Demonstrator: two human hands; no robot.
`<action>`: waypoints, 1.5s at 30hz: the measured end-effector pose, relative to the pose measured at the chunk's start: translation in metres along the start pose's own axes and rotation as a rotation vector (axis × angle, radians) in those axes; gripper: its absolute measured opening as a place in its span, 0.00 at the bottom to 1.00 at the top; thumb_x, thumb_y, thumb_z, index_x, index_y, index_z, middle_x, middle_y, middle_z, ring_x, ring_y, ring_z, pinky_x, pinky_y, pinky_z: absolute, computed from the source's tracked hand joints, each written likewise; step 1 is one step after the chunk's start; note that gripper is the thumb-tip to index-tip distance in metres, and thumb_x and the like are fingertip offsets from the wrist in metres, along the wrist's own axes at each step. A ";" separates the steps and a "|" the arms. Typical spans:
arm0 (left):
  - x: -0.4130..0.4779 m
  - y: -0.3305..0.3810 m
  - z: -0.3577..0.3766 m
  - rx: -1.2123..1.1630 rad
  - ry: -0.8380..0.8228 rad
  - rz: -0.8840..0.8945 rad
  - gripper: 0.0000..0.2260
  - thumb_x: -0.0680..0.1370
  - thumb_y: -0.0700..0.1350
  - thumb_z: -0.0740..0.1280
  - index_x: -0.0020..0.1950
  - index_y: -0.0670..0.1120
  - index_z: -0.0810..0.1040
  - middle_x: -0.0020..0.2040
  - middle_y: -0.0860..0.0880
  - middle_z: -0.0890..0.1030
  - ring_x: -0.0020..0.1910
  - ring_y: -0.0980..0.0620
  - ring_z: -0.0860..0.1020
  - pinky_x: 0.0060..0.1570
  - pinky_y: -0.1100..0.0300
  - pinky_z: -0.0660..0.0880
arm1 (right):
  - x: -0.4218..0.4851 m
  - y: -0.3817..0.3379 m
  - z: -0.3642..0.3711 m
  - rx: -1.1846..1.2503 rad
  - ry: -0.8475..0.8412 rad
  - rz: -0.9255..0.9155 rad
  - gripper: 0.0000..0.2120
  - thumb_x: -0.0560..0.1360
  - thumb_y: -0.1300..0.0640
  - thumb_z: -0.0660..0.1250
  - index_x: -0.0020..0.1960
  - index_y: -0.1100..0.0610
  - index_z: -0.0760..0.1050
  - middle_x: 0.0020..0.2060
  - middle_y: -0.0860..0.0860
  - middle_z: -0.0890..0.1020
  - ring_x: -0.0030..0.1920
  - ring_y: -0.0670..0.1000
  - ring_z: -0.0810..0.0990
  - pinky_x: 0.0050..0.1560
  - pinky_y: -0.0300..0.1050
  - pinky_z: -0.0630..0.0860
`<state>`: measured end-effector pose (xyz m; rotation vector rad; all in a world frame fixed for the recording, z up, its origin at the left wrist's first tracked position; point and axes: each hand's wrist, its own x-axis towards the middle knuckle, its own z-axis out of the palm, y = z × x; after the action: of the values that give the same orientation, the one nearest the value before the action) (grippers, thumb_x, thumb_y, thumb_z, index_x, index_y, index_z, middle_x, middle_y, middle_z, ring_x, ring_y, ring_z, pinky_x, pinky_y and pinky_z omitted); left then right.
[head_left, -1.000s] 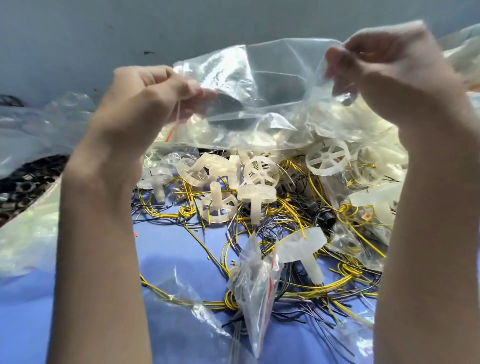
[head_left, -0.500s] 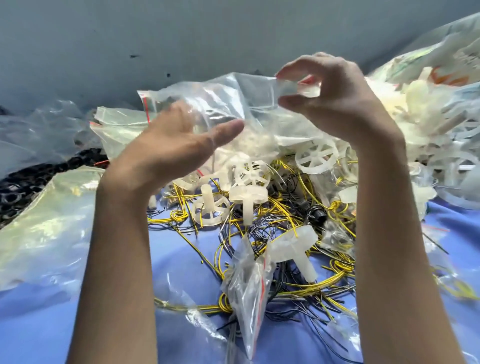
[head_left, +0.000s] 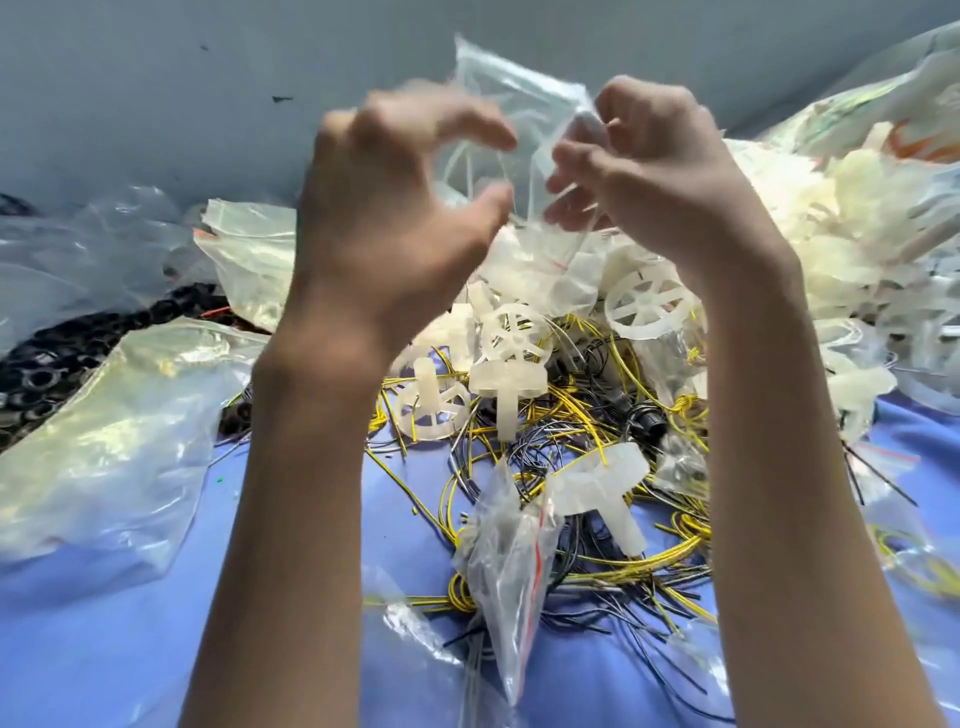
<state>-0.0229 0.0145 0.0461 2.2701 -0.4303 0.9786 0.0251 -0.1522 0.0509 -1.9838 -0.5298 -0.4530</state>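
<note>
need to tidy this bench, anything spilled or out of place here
Yellow and black wires lie in a tangle across the blue surface, with white spoked parts scattered over them, outside any bag. The right hand pinches a clear bag above the heap.

The bag (head_left: 519, 98) is thin clear plastic, glossy and crinkled. The wheels (head_left: 647, 306) under it look like milky, half-clear moulded plastic, smooth with a dull sheen. The wires (head_left: 654, 560) wear slick yellow and black plastic coating. The worktop (head_left: 104, 649) has a matt blue, cloth-like cover.
</note>
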 end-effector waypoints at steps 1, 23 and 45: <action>0.001 0.004 0.002 0.047 0.121 0.002 0.13 0.72 0.50 0.69 0.56 0.52 0.81 0.62 0.51 0.76 0.62 0.56 0.73 0.63 0.65 0.68 | 0.000 0.000 -0.001 0.043 -0.020 0.012 0.04 0.78 0.63 0.64 0.49 0.64 0.71 0.40 0.56 0.82 0.36 0.51 0.85 0.39 0.49 0.82; -0.002 -0.014 -0.009 0.195 0.144 -0.009 0.27 0.64 0.30 0.53 0.47 0.55 0.81 0.56 0.51 0.81 0.58 0.46 0.75 0.56 0.57 0.71 | 0.000 0.030 0.018 -0.275 -0.794 0.390 0.35 0.59 0.47 0.75 0.64 0.53 0.71 0.56 0.48 0.78 0.42 0.49 0.85 0.46 0.43 0.82; -0.004 -0.047 0.005 0.154 -0.209 -0.148 0.17 0.71 0.36 0.66 0.58 0.50 0.78 0.52 0.52 0.75 0.51 0.50 0.73 0.50 0.66 0.63 | 0.004 0.029 -0.006 -0.246 -0.072 -0.159 0.04 0.76 0.56 0.68 0.48 0.55 0.76 0.37 0.47 0.79 0.38 0.48 0.77 0.37 0.39 0.71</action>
<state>0.0010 0.0471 0.0206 2.5150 -0.2766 0.7248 0.0438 -0.1690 0.0345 -2.2085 -0.7084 -0.5696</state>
